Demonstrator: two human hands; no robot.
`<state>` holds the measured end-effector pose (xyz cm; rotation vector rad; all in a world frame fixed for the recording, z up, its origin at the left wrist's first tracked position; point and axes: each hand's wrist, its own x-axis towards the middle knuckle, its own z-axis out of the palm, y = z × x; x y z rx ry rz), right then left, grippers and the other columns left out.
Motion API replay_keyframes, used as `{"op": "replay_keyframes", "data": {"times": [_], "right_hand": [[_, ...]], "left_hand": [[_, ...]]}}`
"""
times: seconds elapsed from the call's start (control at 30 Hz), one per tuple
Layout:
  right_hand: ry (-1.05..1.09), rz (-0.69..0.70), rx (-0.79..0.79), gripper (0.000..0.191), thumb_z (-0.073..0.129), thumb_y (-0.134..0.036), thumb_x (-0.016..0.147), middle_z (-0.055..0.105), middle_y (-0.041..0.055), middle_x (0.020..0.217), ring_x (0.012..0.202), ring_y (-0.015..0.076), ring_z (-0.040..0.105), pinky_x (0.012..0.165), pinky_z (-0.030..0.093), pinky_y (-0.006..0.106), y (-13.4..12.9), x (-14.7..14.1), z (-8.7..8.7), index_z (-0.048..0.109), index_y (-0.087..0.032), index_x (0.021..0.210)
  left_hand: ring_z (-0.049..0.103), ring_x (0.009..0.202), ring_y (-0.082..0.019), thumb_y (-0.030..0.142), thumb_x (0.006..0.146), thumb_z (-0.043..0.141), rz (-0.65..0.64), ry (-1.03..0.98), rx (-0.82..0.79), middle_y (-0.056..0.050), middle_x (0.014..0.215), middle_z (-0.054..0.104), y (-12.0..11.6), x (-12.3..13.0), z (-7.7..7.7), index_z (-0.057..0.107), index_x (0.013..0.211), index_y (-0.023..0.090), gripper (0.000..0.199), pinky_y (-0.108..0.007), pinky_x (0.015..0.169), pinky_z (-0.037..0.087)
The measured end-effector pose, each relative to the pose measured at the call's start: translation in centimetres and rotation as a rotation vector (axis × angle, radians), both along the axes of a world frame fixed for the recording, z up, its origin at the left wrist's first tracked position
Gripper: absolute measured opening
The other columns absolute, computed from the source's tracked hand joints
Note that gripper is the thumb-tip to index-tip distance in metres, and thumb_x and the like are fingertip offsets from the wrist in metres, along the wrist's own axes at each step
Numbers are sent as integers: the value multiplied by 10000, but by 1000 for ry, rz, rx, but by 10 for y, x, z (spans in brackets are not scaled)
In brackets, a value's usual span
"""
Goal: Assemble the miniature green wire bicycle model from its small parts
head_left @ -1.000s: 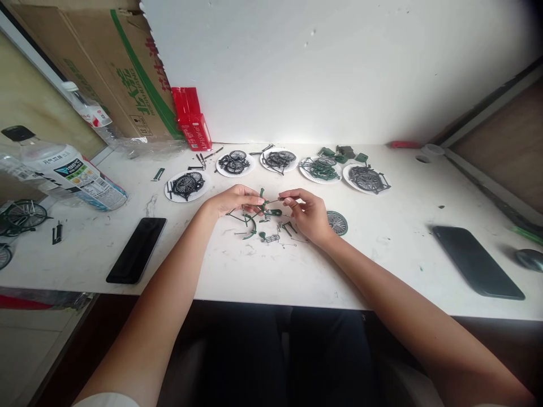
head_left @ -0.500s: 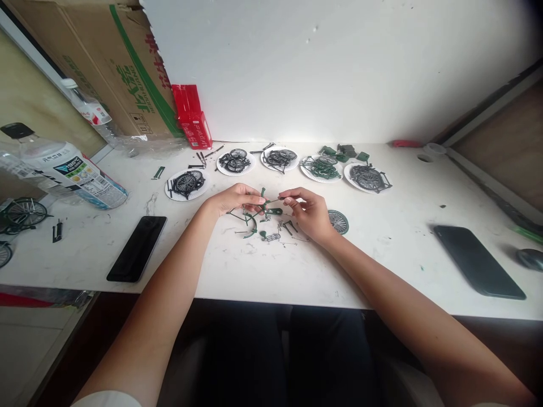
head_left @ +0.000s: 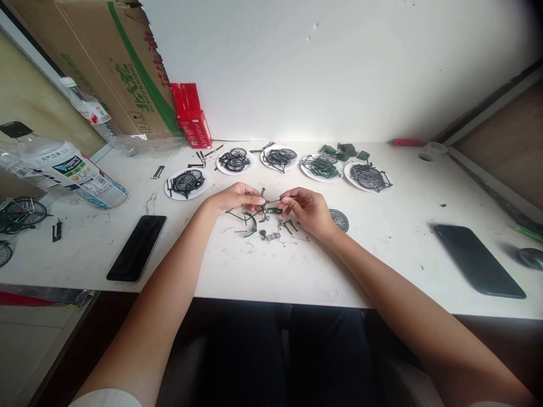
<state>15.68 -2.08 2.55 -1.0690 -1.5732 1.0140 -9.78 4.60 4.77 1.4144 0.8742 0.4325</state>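
Observation:
My left hand (head_left: pixel 240 199) pinches a small green bicycle frame (head_left: pixel 263 210) near its upper end, just above the table. Close by on the right, my right hand (head_left: pixel 306 208) has its thumb and fingers closed on a thin rod-like tool (head_left: pixel 275 201), whose tip points at the green frame. A curved green mudguard (head_left: pixel 253 226) hangs or lies below the left hand; which, I cannot tell. Under the hands lie a metal rack-like piece (head_left: pixel 271 237), dark green strips (head_left: pixel 291 227) and thin wires. A spoked wheel (head_left: pixel 339 220) lies partly behind the right wrist.
Paper plates with bicycle parts (head_left: pixel 186 184) stand along the back. A phone (head_left: pixel 137 247) lies left, a dark flat slab (head_left: pixel 478 260) right. A large bottle (head_left: pixel 85 175), an assembled small bicycle (head_left: pixel 25 213) and a red box (head_left: pixel 193 118) stand at the left and back.
My right hand has shifted very slightly, and the thin tool has tilted a little. My left hand and the green frame look nearly unmoved.

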Motion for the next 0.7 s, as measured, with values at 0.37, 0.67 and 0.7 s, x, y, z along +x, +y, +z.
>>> {"op": "replay_keyframes", "data": {"times": [0.37, 0.67, 0.7], "right_hand": [[-159, -41, -27, 573, 641, -784, 946, 701, 26, 616, 440, 138, 492, 443, 372, 310, -3, 0, 2, 659, -225, 821], [-256, 2, 40, 586, 455, -746, 1058, 569, -7, 636, 577, 160, 481, 584, 413, 328, -1, 0, -3, 606, -232, 820], [-259, 20, 43, 558, 459, -732, 1063, 585, -3, 683, 614, 164, 495, 604, 420, 325, -1, 0, -4, 599, -231, 860]], "left_hand": [[753, 860, -176, 490, 831, 899, -41, -12, 43, -126, 927, 834, 5, -2, -9, 841, 1074, 144, 426, -246, 777, 544], [759, 880, -193, 498, 804, 919, -44, -12, 36, -136, 960, 835, 6, -5, -8, 838, 1108, 136, 480, -273, 808, 568], [759, 874, -194, 498, 803, 919, -40, -17, 37, -134, 949, 834, 6, -5, -8, 838, 1103, 135, 478, -273, 802, 570]]}}
